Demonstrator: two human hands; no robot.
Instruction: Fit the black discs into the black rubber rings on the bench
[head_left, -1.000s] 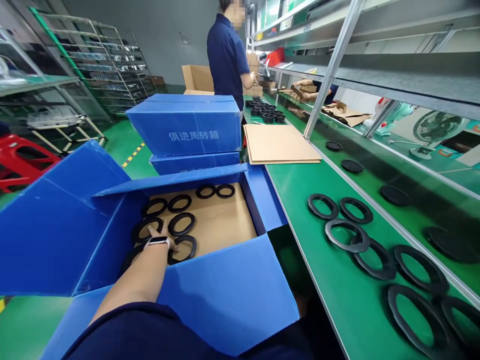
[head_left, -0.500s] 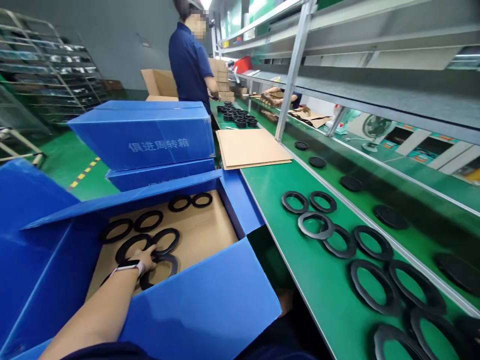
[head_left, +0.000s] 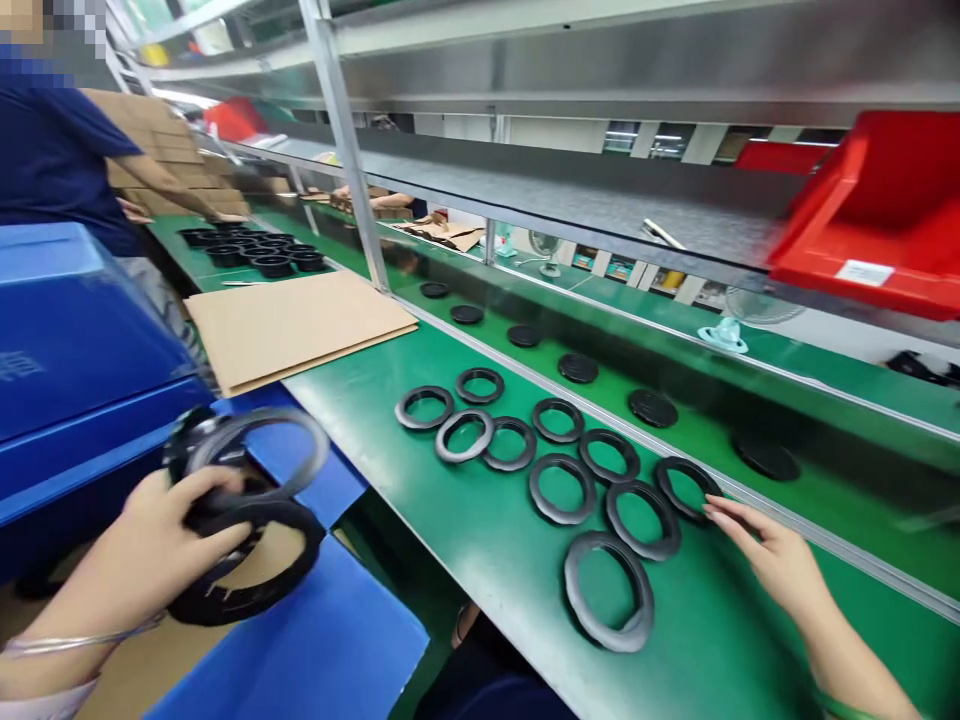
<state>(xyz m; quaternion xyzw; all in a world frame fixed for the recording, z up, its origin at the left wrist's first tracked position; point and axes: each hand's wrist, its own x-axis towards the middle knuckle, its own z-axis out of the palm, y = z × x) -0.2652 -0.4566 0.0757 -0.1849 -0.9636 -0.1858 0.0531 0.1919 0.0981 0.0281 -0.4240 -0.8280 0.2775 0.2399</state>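
Several black rings are gripped in my left hand, above the blue box at the lower left. One held ring hangs low, and a greyer one above it is smeared by motion. On the green bench, my right hand touches the edge of a black ring, thumb and fingers at its rim. Several more black rings lie flat beside it, among them a large one nearest me and an overlapping pair with a grey ring on top.
Black discs sit in a row on the green strip behind the bench's metal rail. Cardboard sheets lie at the bench's left edge. A red bin stands on the shelf. A co-worker is at the far left near black parts.
My left hand has risen from inside the box, now with several rings in it. The view has swung right, and my right hand has come into sight at a ring.
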